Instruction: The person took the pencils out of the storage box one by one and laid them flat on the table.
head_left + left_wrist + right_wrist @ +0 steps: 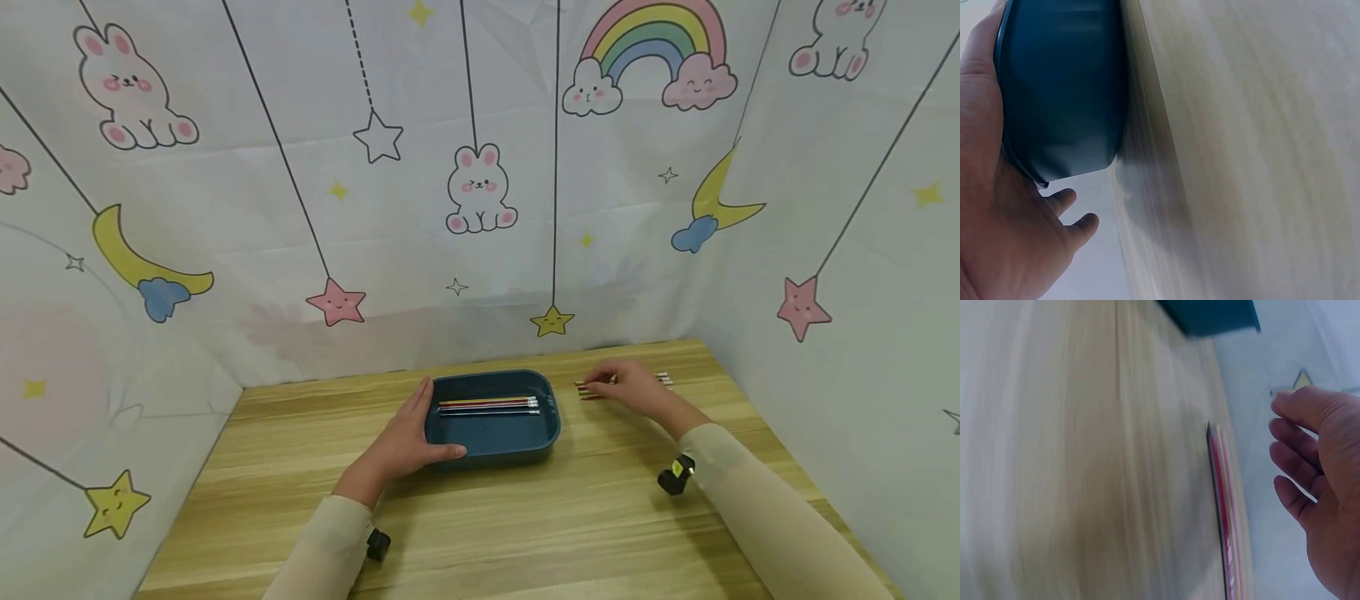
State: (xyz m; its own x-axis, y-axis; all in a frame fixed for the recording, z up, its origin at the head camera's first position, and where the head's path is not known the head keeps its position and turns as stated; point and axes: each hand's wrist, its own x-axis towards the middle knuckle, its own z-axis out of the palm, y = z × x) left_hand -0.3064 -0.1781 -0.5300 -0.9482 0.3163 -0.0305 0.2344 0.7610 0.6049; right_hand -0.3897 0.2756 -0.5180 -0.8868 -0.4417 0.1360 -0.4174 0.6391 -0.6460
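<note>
A dark blue tray (495, 457) stands on the table, with several thin pencils (487, 406) lying side by side in it, their silver ends to the right. My left hand (405, 437) rests against the tray's left end, thumb straight along the near rim and fingers stretched toward the far left corner. To the right of the tray, my right hand (626, 385) hovers over more pencils (1222, 506), hiding their middles in the head view. The right wrist view shows its fingers loosely bent above them, with nothing between thumb and fingertips.
The wooden table (480, 517) ends at a white cloth backdrop (420, 250) printed with rabbits, stars and moons, which also hangs along both sides. A small black camera sits on each wrist.
</note>
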